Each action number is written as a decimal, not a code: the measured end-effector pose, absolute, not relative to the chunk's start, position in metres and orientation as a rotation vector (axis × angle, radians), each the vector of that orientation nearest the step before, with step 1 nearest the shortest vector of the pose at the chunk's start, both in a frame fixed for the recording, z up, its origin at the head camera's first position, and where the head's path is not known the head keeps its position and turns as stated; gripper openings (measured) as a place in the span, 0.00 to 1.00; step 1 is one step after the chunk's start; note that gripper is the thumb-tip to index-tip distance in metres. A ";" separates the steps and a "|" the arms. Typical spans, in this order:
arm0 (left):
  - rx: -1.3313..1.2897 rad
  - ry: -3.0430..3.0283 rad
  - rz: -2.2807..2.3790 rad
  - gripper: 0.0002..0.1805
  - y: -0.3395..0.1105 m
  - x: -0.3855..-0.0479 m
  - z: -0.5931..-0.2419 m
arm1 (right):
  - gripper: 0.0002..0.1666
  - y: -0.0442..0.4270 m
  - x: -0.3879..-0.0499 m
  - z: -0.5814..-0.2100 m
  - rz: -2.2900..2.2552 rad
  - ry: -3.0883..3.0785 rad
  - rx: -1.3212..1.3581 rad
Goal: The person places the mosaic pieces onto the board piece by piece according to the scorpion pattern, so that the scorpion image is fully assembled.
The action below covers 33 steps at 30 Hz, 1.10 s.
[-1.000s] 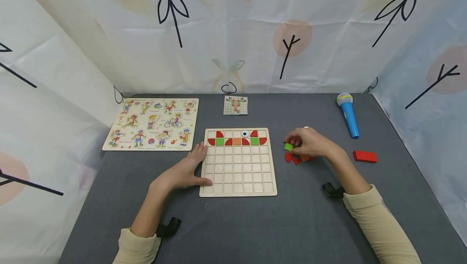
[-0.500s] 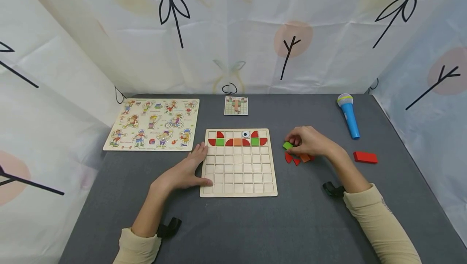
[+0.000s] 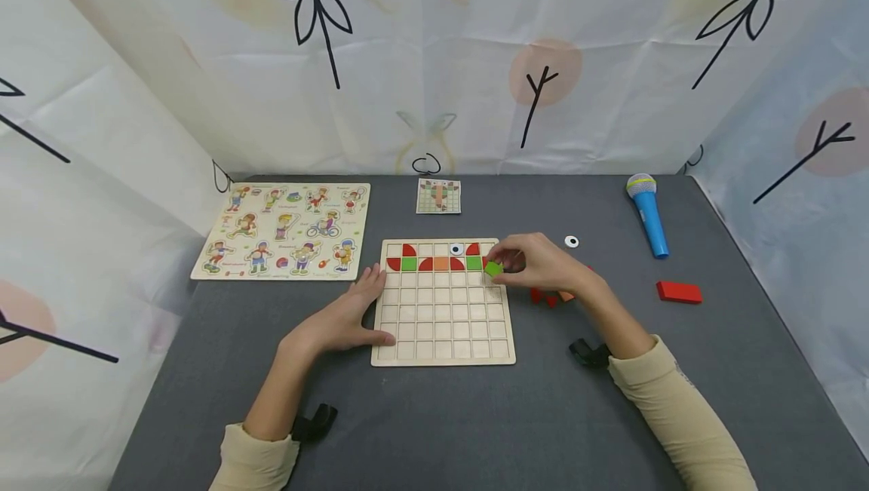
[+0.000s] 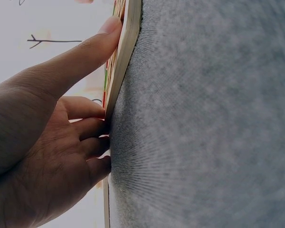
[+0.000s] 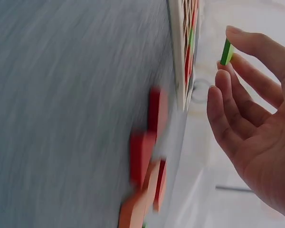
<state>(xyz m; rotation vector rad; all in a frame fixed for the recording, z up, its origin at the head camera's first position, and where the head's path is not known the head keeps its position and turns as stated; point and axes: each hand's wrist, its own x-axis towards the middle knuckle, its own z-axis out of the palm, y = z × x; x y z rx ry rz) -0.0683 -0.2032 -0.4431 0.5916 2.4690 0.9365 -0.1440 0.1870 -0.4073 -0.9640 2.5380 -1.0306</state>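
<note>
A wooden grid board lies mid-table, its two far rows partly filled with red, green and orange pieces and one eye piece. My left hand rests at the board's left edge, thumb on top near the front corner and fingers along the side, extended. Between thumb and fingertips my right hand pinches a green square tile, held over the board's right edge near the second row. In the right wrist view the green tile is off the table.
Loose red pieces and orange pieces lie right of the board, partly behind my right hand. Another eye piece, a toy microphone and a red block sit farther right. A picture board and small pattern card lie behind.
My right hand has lifted the green tile from the loose pieces and carried it left to the board's right edge, uncovering the eye piece. The left hand has stayed put.
</note>
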 end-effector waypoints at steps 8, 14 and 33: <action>0.554 2.459 0.903 0.70 -0.200 -0.069 -0.437 | 0.20 0.145 -0.146 -0.408 -1.016 2.481 -1.118; 0.553 2.504 0.885 0.74 -0.207 -0.074 -0.461 | 0.17 0.113 -0.150 -0.411 -0.867 2.483 -1.217; 0.598 2.489 0.950 0.72 -0.210 -0.074 -0.462 | 0.12 0.066 -0.153 -0.412 -0.695 2.483 -1.211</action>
